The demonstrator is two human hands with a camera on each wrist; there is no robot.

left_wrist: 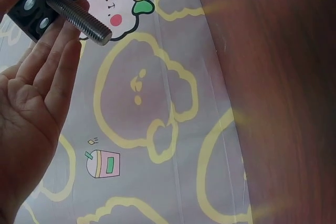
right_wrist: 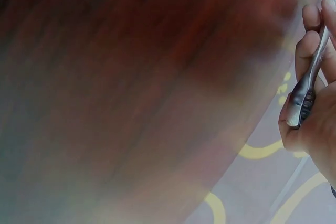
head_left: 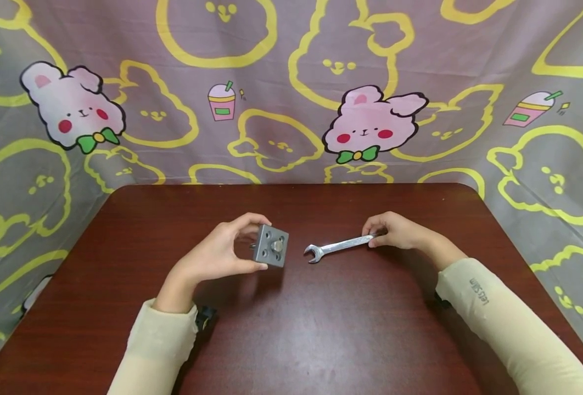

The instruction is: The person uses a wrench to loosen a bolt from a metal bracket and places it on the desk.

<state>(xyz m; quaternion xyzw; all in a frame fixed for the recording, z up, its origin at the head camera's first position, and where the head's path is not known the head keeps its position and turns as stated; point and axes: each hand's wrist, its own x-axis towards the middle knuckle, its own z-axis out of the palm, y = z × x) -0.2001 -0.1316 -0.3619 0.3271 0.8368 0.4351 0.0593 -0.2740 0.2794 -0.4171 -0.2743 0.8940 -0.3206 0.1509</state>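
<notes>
My left hand (head_left: 212,255) grips a square grey metal plate (head_left: 263,257) by its edges, thumb at the lower edge and fingers at the upper one. The plate has a hole near each corner and a bolt head (head_left: 277,246) at its middle. From its back sticks the bolt's threaded shank (left_wrist: 86,22), plain in the left wrist view. To the right, my right hand (head_left: 397,231) pinches a silver combination wrench (head_left: 343,245) near one end. The wrench's open end points left toward the plate, a short gap away. Its ring end (right_wrist: 303,98) lies against the right palm.
Both hands are over a dark red-brown wooden table (head_left: 316,334) with rounded far corners. A cartoon-printed cloth (head_left: 281,88) hangs behind the table and along both sides. Light sleeves (head_left: 163,340) cover both forearms, and a dark wrist device (head_left: 205,317) shows at the left cuff.
</notes>
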